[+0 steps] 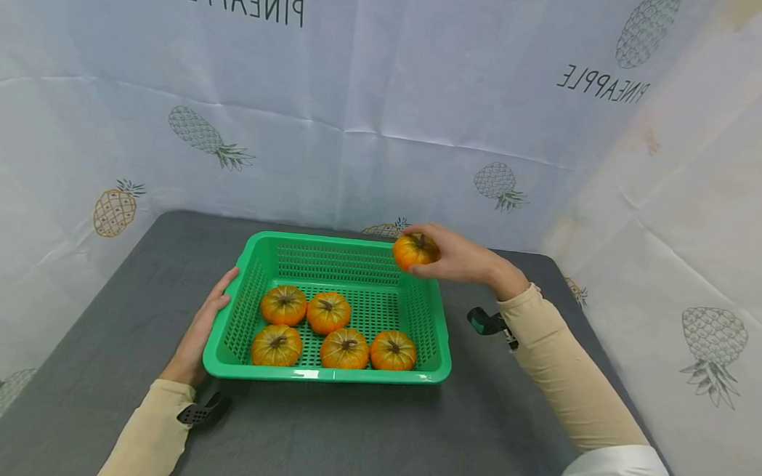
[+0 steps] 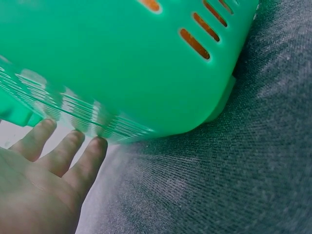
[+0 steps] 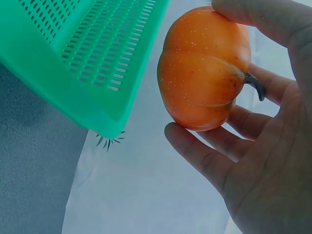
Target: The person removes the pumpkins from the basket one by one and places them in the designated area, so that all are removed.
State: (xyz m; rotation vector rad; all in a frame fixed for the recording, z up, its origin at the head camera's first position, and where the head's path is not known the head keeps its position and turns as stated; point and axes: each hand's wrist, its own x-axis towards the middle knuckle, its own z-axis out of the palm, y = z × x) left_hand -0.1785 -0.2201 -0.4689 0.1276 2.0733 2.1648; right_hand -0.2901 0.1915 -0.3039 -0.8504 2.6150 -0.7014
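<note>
My right hand holds a small orange pumpkin above the basket's far right corner. In the right wrist view, the thumb and fingers curl round that pumpkin, whose dark stem points toward the palm. A green plastic basket with slotted walls stands on the table. Several more orange pumpkins lie inside it, stems up, toward the near and left sides. My left hand rests against the basket's left side. The left wrist view shows its fingers extended, with fingertips touching the basket wall.
The dark grey table extends around the basket. Behind it and at both sides hangs a pale cloth with printed pineapples. Black straps sit at both wrists.
</note>
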